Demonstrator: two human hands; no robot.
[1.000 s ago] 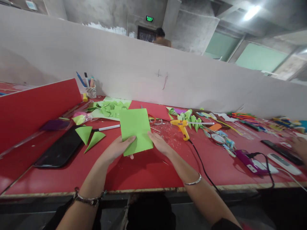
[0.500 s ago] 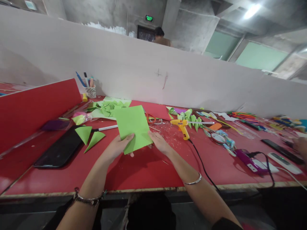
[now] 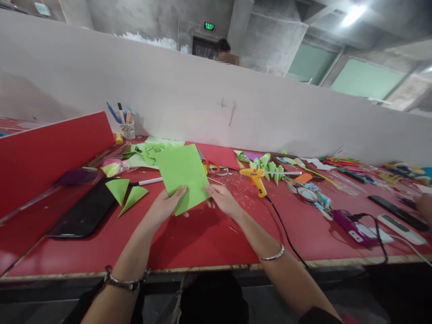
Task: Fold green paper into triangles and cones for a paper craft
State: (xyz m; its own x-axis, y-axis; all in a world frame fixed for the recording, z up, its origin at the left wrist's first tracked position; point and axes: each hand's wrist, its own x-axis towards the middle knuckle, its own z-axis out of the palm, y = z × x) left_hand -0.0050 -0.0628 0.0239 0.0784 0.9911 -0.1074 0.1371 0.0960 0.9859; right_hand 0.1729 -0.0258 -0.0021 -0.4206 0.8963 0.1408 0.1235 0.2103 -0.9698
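Observation:
Between my hands a rectangular sheet of green paper (image 3: 182,173) is held up over the red table (image 3: 209,245). My left hand (image 3: 169,204) grips its lower left edge, thumb on the front and fingers behind. At the lower right edge my right hand (image 3: 222,199) pinches the sheet, its fingertips partly hidden. Two green paper cut pieces (image 3: 118,190) lie left of my hands, by a black tablet-like slab (image 3: 84,211). Behind the sheet are a pile of folded green paper pieces (image 3: 151,153) and scissors with orange handles (image 3: 212,168).
A yellow glue gun (image 3: 256,180) with a black cord lies to the right, near green paper cones (image 3: 270,168). Farther right are a purple power strip (image 3: 354,229) and another person's hand (image 3: 423,207). A pen cup (image 3: 127,129) stands by the white partition (image 3: 189,99).
The green sheet has shifted slightly left and up, uncovering more of the scissors behind it. Both hands keep hold of it.

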